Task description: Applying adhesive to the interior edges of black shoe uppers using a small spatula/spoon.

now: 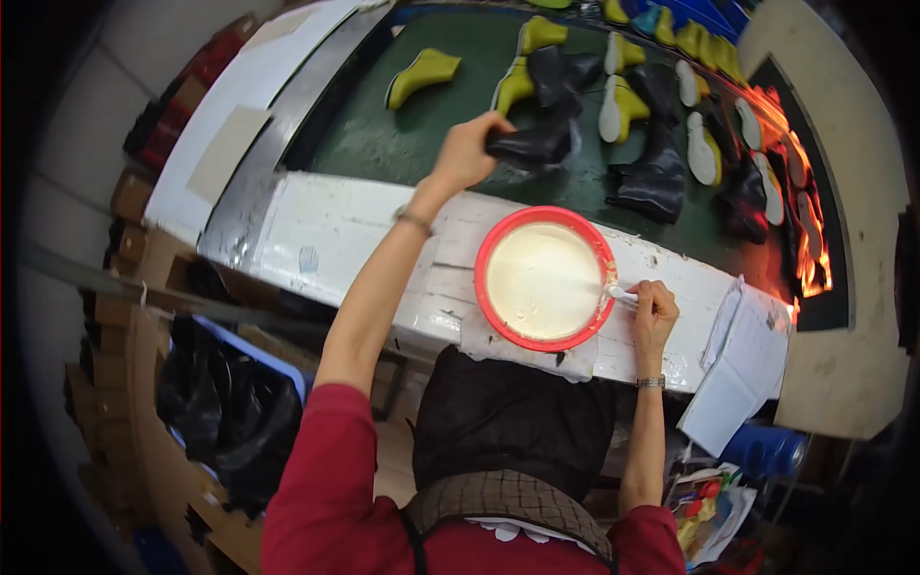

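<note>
My left hand (470, 151) is closed on a black boot upper (532, 146), held over the near edge of the green conveyor belt (374, 139). The upper is slightly blurred. In front of me a red basin (484, 287) holds a creamy white liquid (541, 278). At the basin's right rim, my right hand (655, 305) pinches the white handle of a brush (623, 294); its head is hard to make out against the rim and liquid. More black boot uppers (652, 177) and yellow-green shoe forms with pale soles (621, 107) lie on the belt.
A white ledge (335, 230) runs along the belt's near side, with papers (738, 355) at its right end. An orange-glowing heater opening (810, 220) stands at the far right. Below left sits a blue-rimmed bin (240, 345) of black pieces. A blue bin (709, 14) is at the back.
</note>
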Action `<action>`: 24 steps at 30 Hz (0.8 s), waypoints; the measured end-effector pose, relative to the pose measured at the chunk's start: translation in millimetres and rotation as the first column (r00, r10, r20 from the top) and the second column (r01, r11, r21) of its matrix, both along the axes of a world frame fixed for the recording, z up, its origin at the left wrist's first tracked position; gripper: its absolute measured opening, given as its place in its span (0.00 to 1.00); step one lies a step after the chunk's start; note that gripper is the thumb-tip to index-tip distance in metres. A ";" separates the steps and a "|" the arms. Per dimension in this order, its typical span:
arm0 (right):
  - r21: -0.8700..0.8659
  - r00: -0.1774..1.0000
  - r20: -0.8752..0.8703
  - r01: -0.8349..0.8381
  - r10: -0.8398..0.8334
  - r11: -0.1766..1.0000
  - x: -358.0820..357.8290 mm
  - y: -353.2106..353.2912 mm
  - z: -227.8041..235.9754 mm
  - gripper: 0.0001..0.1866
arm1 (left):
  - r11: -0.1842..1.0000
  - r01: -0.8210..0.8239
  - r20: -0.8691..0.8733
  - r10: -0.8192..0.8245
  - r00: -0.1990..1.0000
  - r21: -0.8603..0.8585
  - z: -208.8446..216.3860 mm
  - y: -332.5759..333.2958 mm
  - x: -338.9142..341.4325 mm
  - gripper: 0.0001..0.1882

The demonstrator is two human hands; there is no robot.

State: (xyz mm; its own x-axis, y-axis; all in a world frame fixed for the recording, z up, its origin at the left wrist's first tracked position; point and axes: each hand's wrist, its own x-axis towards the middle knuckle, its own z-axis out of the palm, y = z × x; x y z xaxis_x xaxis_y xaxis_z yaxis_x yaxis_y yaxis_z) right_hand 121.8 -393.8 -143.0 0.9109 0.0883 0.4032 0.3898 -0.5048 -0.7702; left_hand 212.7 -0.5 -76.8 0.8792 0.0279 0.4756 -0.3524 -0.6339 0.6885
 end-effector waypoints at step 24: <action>-0.127 0.971 -0.192 0.118 -0.141 0.985 29.9 -60.6 -49.1 0.38 | 0.793 -0.603 0.234 0.573 0.786 0.084 -93.1 50.2 -236.4 0.10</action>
